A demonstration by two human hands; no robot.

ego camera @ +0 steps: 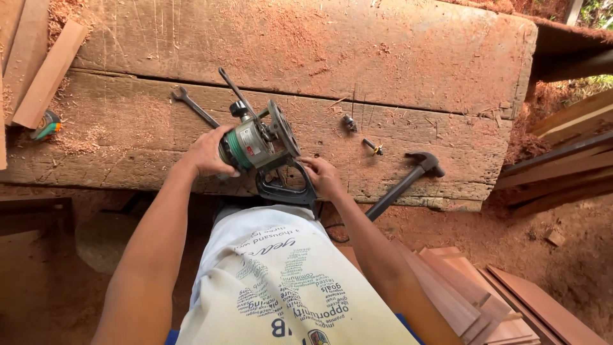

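We look down on a heavy, weathered plank desk (396, 64) dusted with red sawdust, with our torso at 6 o'clock. The work in hand is the green-and-grey electric router with a round metal base plate and black D-handle (263, 145), which lies on its side near the desk's front edge, just left of centre in the view. Its long axis runs roughly from 8 o'clock, at the motor cap, to 2 o'clock, at the base plate, and the D-handle hangs toward 6 o'clock. Our left hand (209, 152) is wrapped around the motor end at 9 o'clock of the tool, fingers curled against the housing. Our right hand (323, 177) sits at 4 o'clock of the tool, fingertips pressed on the upper part of the handle loop; we cannot tell whether they close fully around it. Both hands touch the router, the left holding more of the body. A thin dark wrench or lever (237, 93) stands up from the tool toward 11 o'clock. A steel open-ended spanner (195, 107) lies at 10 o'clock, near the left hand. A small dark collet nut (348, 122) and a short router bit (373, 147) lie at 2 o'clock, near the right hand. A black-headed claw hammer (408, 179) rests at 3 o'clock, its handle overhanging the front edge.
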